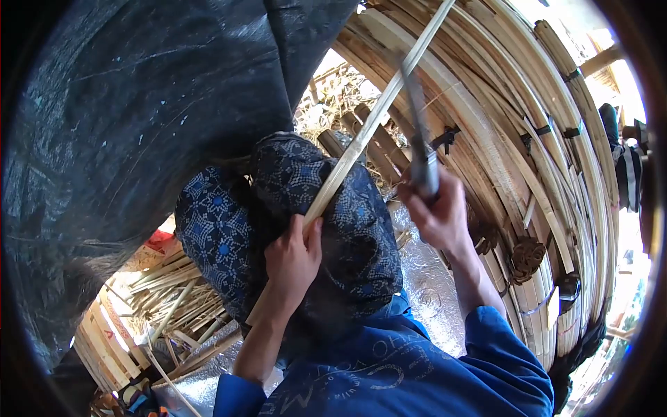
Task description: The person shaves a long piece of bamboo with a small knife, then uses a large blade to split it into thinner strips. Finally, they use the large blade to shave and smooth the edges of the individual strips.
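Note:
My left hand (293, 258) is closed round the lower end of a long pale bamboo strip (379, 111), thumb and forefinger pinching it. From there the strip slants up and to the right across my lap, past the top edge of view. In my right hand (439, 212) is a knife (419, 132), its handle wrapped by the fingers. The dark blade points upward, slightly blurred, and its tip overlaps the strip in this view. Patterned dark blue cloth (292, 174) covers my knees beneath the strip.
Bundles of long split bamboo strips (486, 132) stand at the right, tied with dark bands. A black plastic sheet (153, 118) hangs at the left. Loose thin sticks (177, 302) lie at the lower left, and shiny foil sheeting (427, 292) spreads beside my right leg.

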Demonstrator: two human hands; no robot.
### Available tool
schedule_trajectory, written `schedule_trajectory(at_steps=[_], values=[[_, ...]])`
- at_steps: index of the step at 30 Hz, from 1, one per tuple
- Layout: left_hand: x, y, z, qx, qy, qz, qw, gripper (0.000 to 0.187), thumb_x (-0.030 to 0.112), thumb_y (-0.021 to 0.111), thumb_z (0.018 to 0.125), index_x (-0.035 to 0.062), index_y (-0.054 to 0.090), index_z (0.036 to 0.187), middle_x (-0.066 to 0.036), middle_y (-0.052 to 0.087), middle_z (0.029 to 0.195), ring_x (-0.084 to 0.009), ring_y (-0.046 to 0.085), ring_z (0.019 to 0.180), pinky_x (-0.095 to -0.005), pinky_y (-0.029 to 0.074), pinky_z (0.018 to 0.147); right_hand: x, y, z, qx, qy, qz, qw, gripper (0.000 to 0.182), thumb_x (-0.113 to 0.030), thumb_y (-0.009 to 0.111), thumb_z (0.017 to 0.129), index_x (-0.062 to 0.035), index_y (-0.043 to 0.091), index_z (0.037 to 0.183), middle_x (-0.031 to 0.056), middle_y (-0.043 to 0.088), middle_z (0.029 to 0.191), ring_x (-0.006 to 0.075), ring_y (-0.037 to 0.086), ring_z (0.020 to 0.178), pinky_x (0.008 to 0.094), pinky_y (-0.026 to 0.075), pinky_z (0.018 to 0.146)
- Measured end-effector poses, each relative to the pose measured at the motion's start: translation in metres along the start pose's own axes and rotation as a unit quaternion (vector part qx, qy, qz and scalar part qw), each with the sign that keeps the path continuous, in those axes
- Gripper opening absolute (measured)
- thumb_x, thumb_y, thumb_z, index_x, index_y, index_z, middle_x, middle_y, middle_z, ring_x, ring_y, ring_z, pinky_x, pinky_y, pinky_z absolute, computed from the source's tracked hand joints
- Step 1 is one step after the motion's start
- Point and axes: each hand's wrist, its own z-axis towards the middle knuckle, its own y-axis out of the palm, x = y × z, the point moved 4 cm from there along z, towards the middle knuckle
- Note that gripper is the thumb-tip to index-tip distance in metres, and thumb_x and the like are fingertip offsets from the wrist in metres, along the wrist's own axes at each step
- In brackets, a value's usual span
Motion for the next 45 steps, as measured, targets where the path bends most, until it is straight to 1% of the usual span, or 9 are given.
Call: schedule_trajectory(at_steps=[6,12,19,24,28,36,39,40,45], values=[[-0.004,0.001,-0.001,-0.017,-0.056,-0.036,0.998,0.033,0.034,0.049,0.097,0.0047,0.051,0.082,-0.020,0.060,0.062,-0.0403,0.062,0.061,-0.0481,0.047,0.054,0.014,0.020,0.006,-0.117,-0.093,-0.261,0.954,0.021,-0.013,0.069,0.073,0.0003,0.060,0.087,0.0132,0.063,0.067,0.0239,0.065,0.056,0.0367,0.051,0.055],[-0.008,0.005,-0.004,0.029,0.007,0.003,1.000,0.030,0.031,0.050,0.097,0.0072,0.053,0.079,-0.017,0.061,0.060,-0.0387,0.062,0.055,-0.0462,0.049,0.049,0.004,0.040,-0.009,-0.081,-0.206,-0.114,0.968,0.025,-0.012,0.070,0.069,-0.0030,0.050,0.082,0.0144,0.063,0.071,0.0279,0.066,0.058,0.0394,0.053,0.052],[0.000,0.006,0.001,0.009,-0.050,-0.019,0.999,0.030,0.031,0.052,0.097,0.0077,0.055,0.078,-0.015,0.060,0.057,-0.0365,0.062,0.056,-0.0449,0.047,0.048,0.086,0.021,0.033,0.004,0.047,-0.272,0.961,0.020,-0.017,0.064,0.077,-0.0040,0.066,0.092,0.0168,0.069,0.075,0.0292,0.069,0.063,0.0404,0.055,0.059],[0.000,0.008,-0.005,0.021,-0.024,-0.009,0.999,0.030,0.032,0.051,0.097,0.0094,0.055,0.078,-0.013,0.060,0.054,-0.0336,0.062,0.051,-0.0428,0.048,0.044,0.035,0.025,-0.002,-0.038,-0.183,-0.202,0.961,0.016,-0.009,0.067,0.071,-0.0021,0.062,0.085,0.0116,0.064,0.063,0.0227,0.064,0.051,0.0356,0.052,0.046],[0.002,0.009,-0.004,0.034,0.000,-0.004,0.999,0.029,0.030,0.051,0.097,0.0077,0.055,0.079,-0.015,0.059,0.055,-0.0364,0.062,0.054,-0.0448,0.046,0.046,0.097,0.028,0.040,-0.148,0.102,-0.338,0.924,0.017,-0.011,0.058,0.076,-0.0075,0.065,0.092,0.0088,0.063,0.062,0.0181,0.059,0.047,0.0322,0.048,0.042],[0.001,0.006,-0.004,0.013,-0.041,-0.031,0.999,0.027,0.027,0.052,0.097,0.0059,0.055,0.081,-0.018,0.057,0.056,-0.0392,0.060,0.055,-0.0468,0.043,0.048,0.035,0.029,0.006,-0.110,-0.072,-0.242,0.961,0.017,-0.010,0.061,0.072,-0.0050,0.063,0.088,0.0131,0.064,0.065,0.0268,0.064,0.054,0.0389,0.053,0.052],[-0.008,0.011,-0.007,0.044,0.011,-0.012,0.999,0.029,0.031,0.049,0.097,0.0087,0.053,0.079,-0.017,0.061,0.057,-0.0370,0.062,0.054,-0.0456,0.047,0.046,0.044,0.036,0.003,-0.094,-0.183,-0.268,0.941,0.015,-0.009,0.063,0.075,-0.0042,0.063,0.089,0.0083,0.065,0.068,0.0188,0.059,0.048,0.0333,0.049,0.041],[-0.006,0.011,-0.008,0.041,0.014,-0.011,0.999,0.029,0.031,0.049,0.097,0.0087,0.053,0.079,-0.017,0.061,0.057,-0.0370,0.062,0.054,-0.0456,0.047,0.046,0.074,0.029,0.025,-0.148,-0.010,-0.385,0.911,0.014,-0.008,0.061,0.079,-0.0033,0.064,0.092,0.0063,0.065,0.066,0.0145,0.055,0.045,0.0296,0.046,0.037],[-0.003,0.011,-0.006,0.021,-0.032,-0.030,0.999,0.025,0.029,0.051,0.097,0.0087,0.056,0.083,-0.017,0.061,0.058,-0.0365,0.062,0.054,-0.0458,0.048,0.046,0.070,0.028,0.027,-0.139,-0.004,-0.357,0.924,0.016,-0.008,0.058,0.077,-0.0076,0.063,0.093,0.0081,0.063,0.062,0.0179,0.058,0.046,0.0326,0.049,0.041]])
